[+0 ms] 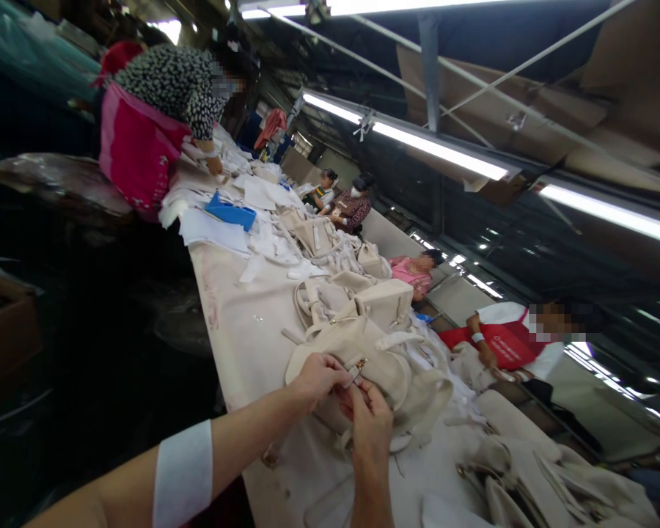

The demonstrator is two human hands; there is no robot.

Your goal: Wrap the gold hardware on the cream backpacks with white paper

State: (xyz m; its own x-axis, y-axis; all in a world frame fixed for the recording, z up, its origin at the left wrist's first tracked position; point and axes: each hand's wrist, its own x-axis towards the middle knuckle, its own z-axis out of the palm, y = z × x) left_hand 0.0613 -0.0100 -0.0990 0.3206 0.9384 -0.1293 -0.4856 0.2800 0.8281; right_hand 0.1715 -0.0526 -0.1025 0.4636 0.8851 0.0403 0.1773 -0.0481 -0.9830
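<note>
A cream-coloured bag (382, 367) lies on the long table, with my two hands close together at its front. My left hand (320, 375) reaches in from the left, thumb and fingers pinched on a small strap (355, 370) of the bag. Just below it, my right hand (369, 411) is closed with its fingertips at the same strap. A gold-coloured metal fitting (361, 362) shows right above the fingertips. Which part of the strap each hand grips is partly hidden by the fingers. The bag's handles loop out to its right.
More cream bags (385, 297) lie behind mine, and others (528, 469) are heaped at the lower right. A blue tray (231, 213) and white sheets (212, 231) lie farther up the table (220, 293). Several people work along both sides; one in a red apron (506, 341) is at the right.
</note>
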